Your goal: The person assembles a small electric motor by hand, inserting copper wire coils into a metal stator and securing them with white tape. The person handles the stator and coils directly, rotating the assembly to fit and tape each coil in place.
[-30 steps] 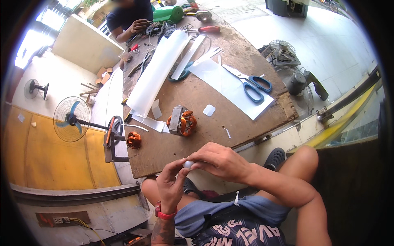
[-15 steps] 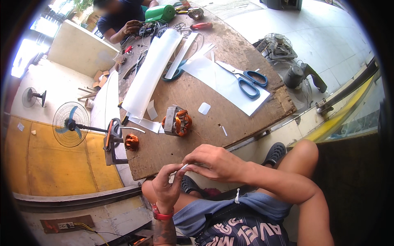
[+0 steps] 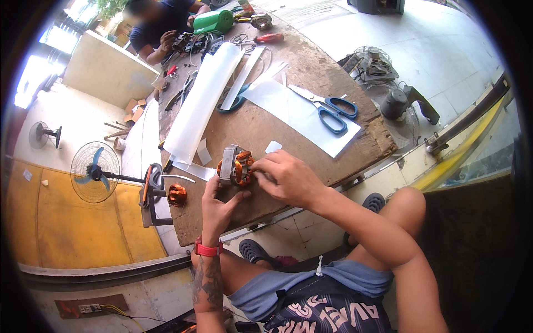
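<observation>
A motor stator [image 3: 226,165], a grey metal core with orange copper windings, stands on the wooden table in front of me. My left hand [image 3: 217,204] is around its near left side, thumb and fingers on either side of the lower part. On the right side of the stator, the fingers of my right hand [image 3: 284,176] are pinched together against the copper coils. Whatever lies between those fingertips is hidden. Just behind the right hand lies a small white rounded piece [image 3: 273,146]. A loose orange copper coil [image 3: 177,195] rests to the left, near the table edge.
A roll of white sheet [image 3: 204,105] lies lengthwise on the table [image 3: 311,66]. Blue-handled scissors [image 3: 333,114] lie on a flat white sheet [image 3: 294,119]. Across the table a person [image 3: 166,28] works beside a green cylinder [image 3: 214,21]. A standing fan [image 3: 95,172] is at left.
Both hands have moved forward from above my lap to the stator, the left to its near left side and the right to its coils. The thin white piece between the fingers no longer shows.
</observation>
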